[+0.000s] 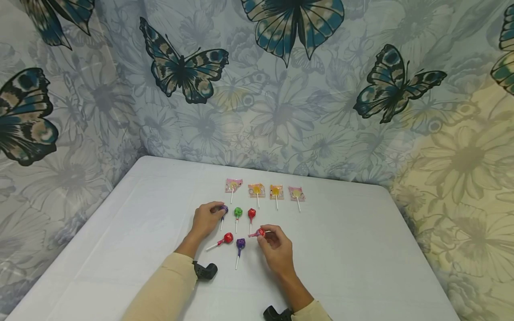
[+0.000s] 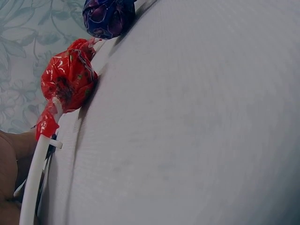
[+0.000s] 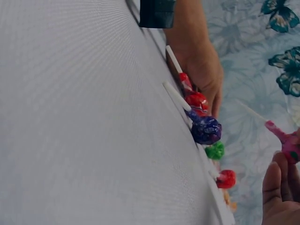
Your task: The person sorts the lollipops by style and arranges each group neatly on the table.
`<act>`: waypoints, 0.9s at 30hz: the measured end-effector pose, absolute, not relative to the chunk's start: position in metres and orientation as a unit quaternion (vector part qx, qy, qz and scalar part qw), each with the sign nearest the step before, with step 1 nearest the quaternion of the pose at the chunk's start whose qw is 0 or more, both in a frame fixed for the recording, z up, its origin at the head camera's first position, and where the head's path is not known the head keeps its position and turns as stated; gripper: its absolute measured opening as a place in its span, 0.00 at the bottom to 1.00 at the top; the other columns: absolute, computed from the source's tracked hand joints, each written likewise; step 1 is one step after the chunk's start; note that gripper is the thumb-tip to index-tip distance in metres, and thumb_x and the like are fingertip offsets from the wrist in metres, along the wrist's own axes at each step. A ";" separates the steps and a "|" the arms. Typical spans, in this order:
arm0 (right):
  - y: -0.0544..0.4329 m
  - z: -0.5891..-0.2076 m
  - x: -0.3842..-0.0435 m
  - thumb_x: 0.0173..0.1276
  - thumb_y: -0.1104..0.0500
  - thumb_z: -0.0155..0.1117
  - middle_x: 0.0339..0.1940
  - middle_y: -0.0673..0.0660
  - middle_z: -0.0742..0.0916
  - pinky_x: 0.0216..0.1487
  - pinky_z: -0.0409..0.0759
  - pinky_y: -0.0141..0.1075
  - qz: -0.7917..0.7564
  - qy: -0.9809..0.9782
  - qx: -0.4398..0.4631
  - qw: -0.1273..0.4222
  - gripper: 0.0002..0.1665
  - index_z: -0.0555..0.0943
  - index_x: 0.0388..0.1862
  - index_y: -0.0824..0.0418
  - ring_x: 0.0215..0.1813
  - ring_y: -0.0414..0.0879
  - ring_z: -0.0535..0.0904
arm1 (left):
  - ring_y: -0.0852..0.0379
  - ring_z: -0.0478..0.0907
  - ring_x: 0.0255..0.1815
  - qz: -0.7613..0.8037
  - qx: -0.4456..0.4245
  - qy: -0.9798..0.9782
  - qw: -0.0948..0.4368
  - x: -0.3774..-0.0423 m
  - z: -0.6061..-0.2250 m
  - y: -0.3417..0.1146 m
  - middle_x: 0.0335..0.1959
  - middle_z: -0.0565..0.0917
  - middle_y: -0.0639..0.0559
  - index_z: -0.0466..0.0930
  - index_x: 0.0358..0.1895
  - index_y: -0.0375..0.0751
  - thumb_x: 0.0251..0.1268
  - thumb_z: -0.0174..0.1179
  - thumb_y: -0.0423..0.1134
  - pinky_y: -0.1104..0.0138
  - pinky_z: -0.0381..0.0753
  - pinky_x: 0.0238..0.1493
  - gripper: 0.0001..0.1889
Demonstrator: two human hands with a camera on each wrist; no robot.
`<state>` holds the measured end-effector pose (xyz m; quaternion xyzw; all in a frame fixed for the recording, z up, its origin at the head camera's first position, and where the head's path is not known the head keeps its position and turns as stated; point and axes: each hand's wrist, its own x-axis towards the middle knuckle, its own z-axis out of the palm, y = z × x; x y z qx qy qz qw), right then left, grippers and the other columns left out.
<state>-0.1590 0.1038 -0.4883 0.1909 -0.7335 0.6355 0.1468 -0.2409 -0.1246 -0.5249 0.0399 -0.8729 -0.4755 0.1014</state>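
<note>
My left hand [image 1: 206,219] pinches the head of a purple-wrapped lollipop [image 1: 225,208], whose stick points toward me on the white table. In my right hand [image 1: 277,250] a red-and-pink wrapped lollipop [image 1: 260,232] is held by its head between thumb and fingers. The right wrist view shows this lollipop [image 3: 289,146] raised off the table, stick angled up and left. A green lollipop [image 1: 238,212] and a red lollipop [image 1: 251,213] lie between the hands. Nearer me are another red lollipop [image 1: 228,238], lying slantwise, and a second purple lollipop [image 1: 240,244].
Along the back of the white table [image 1: 341,249] lie several flat-packed lollipops in clear wrappers, pink [image 1: 234,185] and orange [image 1: 256,191]. Black wrist cameras [image 1: 205,270] sit at both cuffs. Butterfly-patterned cloth [image 1: 281,111] hangs behind the table's far edge.
</note>
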 end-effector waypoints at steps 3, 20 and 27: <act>0.106 -0.497 -0.164 0.65 0.76 0.59 0.41 0.65 0.84 0.44 0.80 0.36 0.649 -0.719 0.194 0.155 0.14 0.79 0.49 0.71 0.40 0.58 0.81 | 0.50 0.76 0.43 -0.476 0.039 -0.873 0.101 -0.241 -0.526 -0.125 0.42 0.82 0.46 0.84 0.51 0.39 0.63 0.64 0.35 0.56 0.75 0.46 0.14; 0.110 -0.502 -0.170 0.64 0.72 0.64 0.46 0.61 0.79 0.46 0.79 0.33 0.667 -0.707 0.189 0.141 0.14 0.81 0.49 0.65 0.42 0.55 0.81 | 0.48 0.76 0.45 -0.478 0.044 -0.872 0.096 -0.241 -0.527 -0.125 0.44 0.83 0.45 0.84 0.52 0.40 0.62 0.65 0.35 0.56 0.75 0.48 0.14; 0.115 -0.487 -0.170 0.63 0.73 0.64 0.45 0.62 0.83 0.41 0.80 0.33 0.657 -0.707 0.202 0.166 0.18 0.79 0.53 0.68 0.39 0.53 0.80 | 0.49 0.76 0.44 -0.477 0.041 -0.872 0.100 -0.241 -0.525 -0.125 0.43 0.83 0.46 0.84 0.51 0.39 0.61 0.65 0.34 0.56 0.75 0.47 0.14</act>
